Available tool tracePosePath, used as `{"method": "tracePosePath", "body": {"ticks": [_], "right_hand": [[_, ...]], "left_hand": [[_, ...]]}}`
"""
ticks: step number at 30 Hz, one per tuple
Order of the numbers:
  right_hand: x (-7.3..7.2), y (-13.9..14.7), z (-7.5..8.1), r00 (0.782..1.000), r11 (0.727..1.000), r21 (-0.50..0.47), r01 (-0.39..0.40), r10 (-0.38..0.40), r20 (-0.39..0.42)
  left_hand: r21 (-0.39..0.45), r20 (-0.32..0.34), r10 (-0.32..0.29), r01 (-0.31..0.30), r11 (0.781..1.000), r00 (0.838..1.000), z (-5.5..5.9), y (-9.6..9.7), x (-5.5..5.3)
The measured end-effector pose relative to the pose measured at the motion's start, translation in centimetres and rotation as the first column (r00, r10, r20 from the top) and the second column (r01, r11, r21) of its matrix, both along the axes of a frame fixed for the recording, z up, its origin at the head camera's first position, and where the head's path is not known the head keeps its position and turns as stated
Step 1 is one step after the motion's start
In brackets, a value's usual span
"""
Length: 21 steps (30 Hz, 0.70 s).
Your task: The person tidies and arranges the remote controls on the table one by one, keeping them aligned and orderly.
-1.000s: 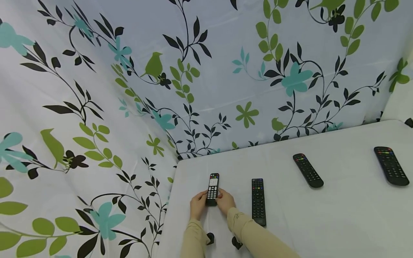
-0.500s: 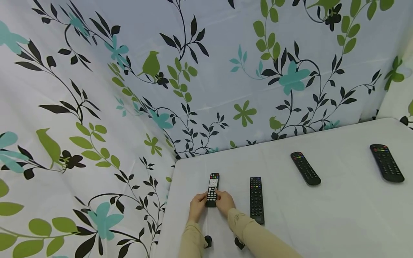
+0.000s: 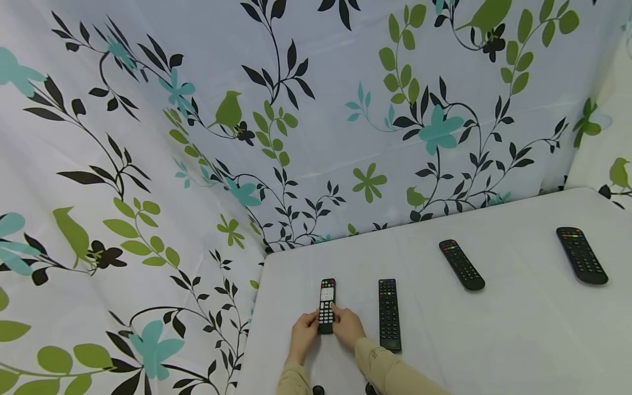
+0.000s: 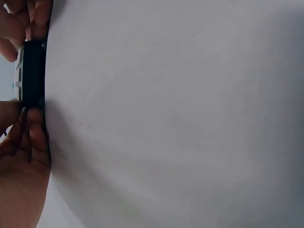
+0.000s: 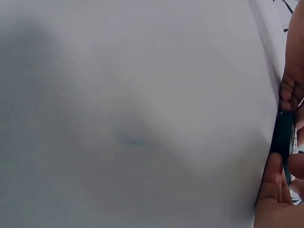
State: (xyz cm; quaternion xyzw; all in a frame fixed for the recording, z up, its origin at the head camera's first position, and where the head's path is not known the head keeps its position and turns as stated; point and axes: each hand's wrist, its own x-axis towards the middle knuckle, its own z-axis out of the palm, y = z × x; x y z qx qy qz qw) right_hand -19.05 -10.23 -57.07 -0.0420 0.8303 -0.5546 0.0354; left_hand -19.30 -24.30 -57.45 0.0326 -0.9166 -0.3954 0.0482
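A slim black remote control (image 3: 327, 294) with white buttons lies at the left part of the white table, its long side pointing away from me. My left hand (image 3: 302, 336) grips its lower left edge. On the opposite edge my right hand (image 3: 348, 327) pinches it, the thumb reaching over the button face. The left wrist view shows the remote's dark bottom end (image 4: 33, 73) between both hands, low against the tabletop. In the right wrist view the same end (image 5: 283, 133) appears at the far right, with fingers on either side.
A long black remote (image 3: 389, 315) lies just right of my right hand. Two more black remotes, a middle one (image 3: 462, 265) and a far right one (image 3: 582, 256), lie slanted on the white table (image 3: 494, 351). A patterned curtain (image 3: 316, 142) hangs behind and to the left.
The right thumb has moved from the remote's edge onto its button face. Both hands keep hold of the remote. The whole view has shifted slightly with the head.
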Motion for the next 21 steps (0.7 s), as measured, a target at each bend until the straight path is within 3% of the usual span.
{"method": "tracePosePath", "body": {"ticks": [7, 12, 21], "right_hand": [[1.1, 1.0, -0.2, 1.000, 0.999, 0.040, -0.016, 0.016, 0.016], [1.1, 1.8, -0.3, 1.000, 0.998, 0.058, -0.019, 0.019, -0.002], [2.3, 2.3, -0.9, 0.999, 0.996, 0.079, -0.040, 0.039, 0.019]], "left_hand": [[0.011, -0.042, 0.033, -0.033, 0.999, 0.999, -0.4, 1.7, 1.3], [0.033, -0.025, 0.046, -0.046, 0.998, 0.999, -0.3, 2.6, 1.9], [-0.004, 0.001, 0.082, -0.082, 0.997, 0.997, -0.6, 3.2, 3.4]]}}
